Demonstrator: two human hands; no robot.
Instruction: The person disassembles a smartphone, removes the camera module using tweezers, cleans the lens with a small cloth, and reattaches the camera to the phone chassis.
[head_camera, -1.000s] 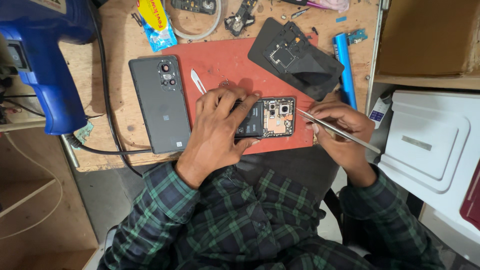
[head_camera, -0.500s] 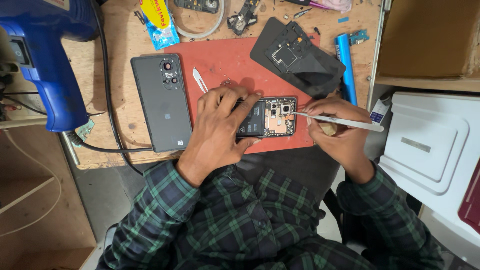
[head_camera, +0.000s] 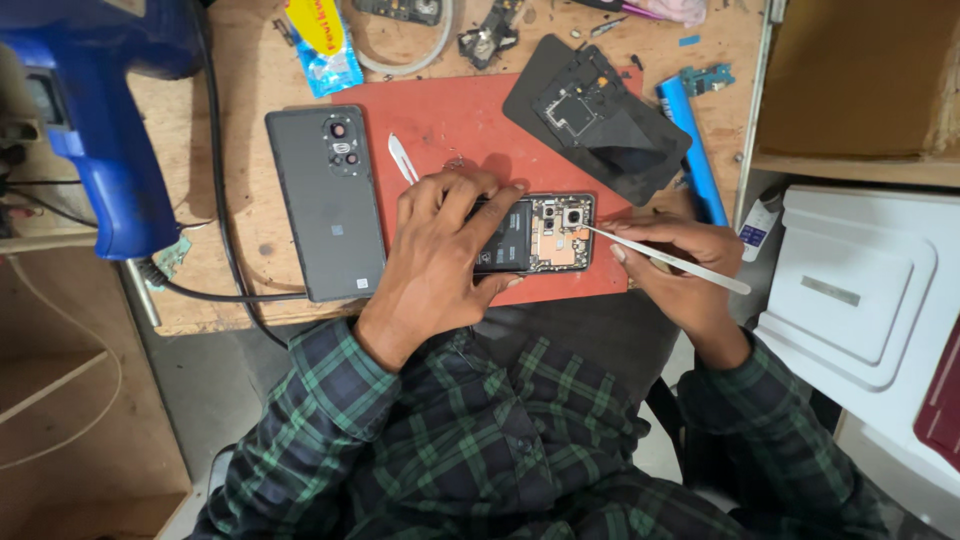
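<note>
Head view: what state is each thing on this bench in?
Opened phone: back off, insides showing, pinned by left hand.
Tweezers: in right hand, tip at the phone's board.
Grey phone: face down, closed.
Black cover: lying loose, inner side up.

- The left hand (head_camera: 440, 255) covers the near half of the opened phone (head_camera: 540, 235), so that part cannot be seen.
- The small parts on the phone's board are too small to tell apart.
- The blue heat gun (head_camera: 95, 130) is cut off by the top and left edges.
- The tools (head_camera: 490, 30) at the top edge of the surface (head_camera: 250, 60) are cropped.
- The tweezers' (head_camera: 670, 260) tip meets the board; whether it grips anything is unclear.
</note>
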